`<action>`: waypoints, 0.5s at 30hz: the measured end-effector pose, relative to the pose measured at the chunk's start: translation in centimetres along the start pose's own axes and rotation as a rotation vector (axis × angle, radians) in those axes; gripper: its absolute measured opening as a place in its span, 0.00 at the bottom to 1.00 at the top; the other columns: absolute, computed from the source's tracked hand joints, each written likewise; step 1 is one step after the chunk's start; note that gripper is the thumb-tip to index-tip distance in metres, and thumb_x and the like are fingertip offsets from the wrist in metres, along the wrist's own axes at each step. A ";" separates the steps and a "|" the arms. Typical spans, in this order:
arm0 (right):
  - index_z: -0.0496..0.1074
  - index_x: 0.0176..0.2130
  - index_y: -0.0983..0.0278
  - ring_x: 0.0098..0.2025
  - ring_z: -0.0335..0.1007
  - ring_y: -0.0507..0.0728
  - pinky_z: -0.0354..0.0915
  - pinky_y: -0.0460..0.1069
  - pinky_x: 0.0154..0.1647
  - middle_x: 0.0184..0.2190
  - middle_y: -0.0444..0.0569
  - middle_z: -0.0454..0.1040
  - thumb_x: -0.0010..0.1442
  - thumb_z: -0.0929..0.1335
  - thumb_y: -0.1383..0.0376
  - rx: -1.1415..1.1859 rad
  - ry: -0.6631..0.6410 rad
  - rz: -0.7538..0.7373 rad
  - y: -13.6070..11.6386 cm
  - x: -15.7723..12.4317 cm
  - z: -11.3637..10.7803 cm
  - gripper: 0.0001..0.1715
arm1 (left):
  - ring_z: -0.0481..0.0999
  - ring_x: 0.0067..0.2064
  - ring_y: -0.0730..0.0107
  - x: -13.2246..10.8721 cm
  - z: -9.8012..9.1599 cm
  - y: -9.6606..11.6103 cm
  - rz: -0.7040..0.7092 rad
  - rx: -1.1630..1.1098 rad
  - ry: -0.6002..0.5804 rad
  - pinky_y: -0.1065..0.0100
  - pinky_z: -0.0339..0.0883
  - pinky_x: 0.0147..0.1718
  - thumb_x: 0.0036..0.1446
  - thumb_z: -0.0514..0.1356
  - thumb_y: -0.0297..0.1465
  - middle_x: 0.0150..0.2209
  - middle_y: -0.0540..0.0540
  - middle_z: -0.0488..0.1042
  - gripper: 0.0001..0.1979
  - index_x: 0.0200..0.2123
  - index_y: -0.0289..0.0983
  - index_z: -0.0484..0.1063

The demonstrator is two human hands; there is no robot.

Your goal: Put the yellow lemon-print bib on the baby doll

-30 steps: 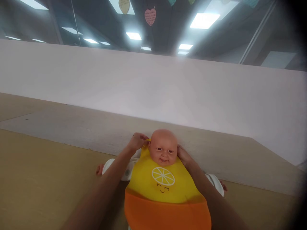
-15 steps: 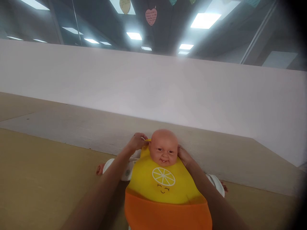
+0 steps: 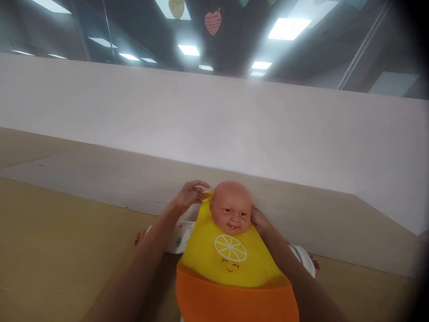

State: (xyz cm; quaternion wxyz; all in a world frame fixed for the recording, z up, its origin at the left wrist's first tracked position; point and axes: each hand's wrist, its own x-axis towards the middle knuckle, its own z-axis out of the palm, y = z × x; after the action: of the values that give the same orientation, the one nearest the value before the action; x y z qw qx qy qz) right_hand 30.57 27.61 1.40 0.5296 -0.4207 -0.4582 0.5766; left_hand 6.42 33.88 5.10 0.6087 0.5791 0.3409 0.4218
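A baby doll point(image 3: 232, 203) faces me, its arms in white sleeves spread to both sides. Over its chest lies a yellow bib point(image 3: 204, 246) with a lemon slice, a smiling face and an orange pocket point(image 3: 236, 299). My left hand point(image 3: 192, 195) pinches the bib's neck strap beside the doll's head, its index finger stretched out above. On the other side, my right hand point(image 3: 258, 218) reaches behind the doll's neck; its fingertips are hidden by the head, and what they hold cannot be seen.
Behind the doll runs a pale wooden ledge point(image 3: 110, 172) against a white wall point(image 3: 201, 116). Above the wall, glass shows ceiling lights and a pink paper heart point(image 3: 213, 23). A yellowish-brown surface point(image 3: 67, 241) spreads out at the left.
My left hand has shifted slightly left and up, drawing the yellow strap out from the doll's neck, with its index finger now extended. The doll's head has turned and tilted slightly right.
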 end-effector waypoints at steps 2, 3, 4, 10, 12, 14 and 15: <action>0.78 0.28 0.60 0.45 0.73 0.66 0.68 0.57 0.47 0.34 0.49 0.81 0.42 0.74 0.63 -0.005 -0.019 0.045 0.2 -0.1 -0.2 0.08 | 0.70 0.27 0.74 0.0 -0.1 -0.1 0.026 0.000 0.004 0.70 0.63 0.29 0.36 0.74 0.35 0.21 0.55 0.69 0.23 0.37 0.35 0.72; 0.78 0.29 0.60 0.45 0.73 0.67 0.68 0.58 0.46 0.35 0.50 0.81 0.42 0.74 0.63 -0.013 -0.021 0.060 0.3 0.0 -0.2 0.09 | 0.70 0.26 0.74 0.0 -0.1 -0.2 0.036 -0.006 0.000 0.70 0.62 0.28 0.37 0.73 0.35 0.20 0.55 0.68 0.23 0.37 0.35 0.72; 0.78 0.29 0.61 0.45 0.73 0.67 0.68 0.58 0.45 0.35 0.50 0.80 0.42 0.74 0.62 -0.026 -0.013 0.061 0.5 0.0 -0.3 0.09 | 0.69 0.26 0.75 0.1 -0.1 -0.3 0.045 -0.013 -0.007 0.71 0.62 0.28 0.38 0.73 0.35 0.20 0.55 0.68 0.23 0.37 0.35 0.72; 0.79 0.35 0.59 0.45 0.71 0.65 0.68 0.56 0.45 0.38 0.49 0.80 0.47 0.72 0.61 -0.127 -0.027 -0.010 1.0 0.4 -1.1 0.12 | 0.68 0.26 0.75 0.2 -0.2 -1.0 0.106 -0.027 -0.058 0.71 0.60 0.27 0.40 0.72 0.36 0.22 0.55 0.68 0.23 0.39 0.36 0.71; 0.79 0.37 0.59 0.45 0.71 0.65 0.67 0.56 0.46 0.38 0.49 0.80 0.47 0.73 0.61 -0.126 -0.021 -0.040 1.2 0.4 -1.4 0.14 | 0.68 0.26 0.75 0.2 -0.1 -1.1 0.114 -0.028 -0.057 0.71 0.60 0.27 0.40 0.72 0.36 0.23 0.55 0.69 0.22 0.38 0.36 0.70; 0.78 0.37 0.59 0.46 0.71 0.66 0.67 0.56 0.46 0.37 0.48 0.80 0.46 0.73 0.61 -0.118 -0.023 -0.065 1.5 0.2 -1.5 0.14 | 0.68 0.26 0.75 0.2 0.1 -1.1 0.126 -0.015 -0.046 0.71 0.60 0.27 0.42 0.71 0.35 0.24 0.54 0.71 0.20 0.37 0.36 0.70; 0.78 0.37 0.58 0.47 0.71 0.66 0.67 0.57 0.47 0.36 0.48 0.80 0.47 0.73 0.61 -0.115 -0.025 -0.069 1.6 0.0 -1.6 0.14 | 0.68 0.27 0.75 0.2 0.2 -1.1 0.126 -0.005 -0.046 0.71 0.59 0.27 0.43 0.70 0.35 0.25 0.53 0.72 0.19 0.37 0.37 0.70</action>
State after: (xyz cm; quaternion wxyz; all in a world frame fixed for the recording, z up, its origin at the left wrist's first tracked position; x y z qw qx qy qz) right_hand 31.72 27.76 -0.49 0.5185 -0.4271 -0.5114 0.5359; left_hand 6.87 34.04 4.02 0.5898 0.6076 0.2886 0.4468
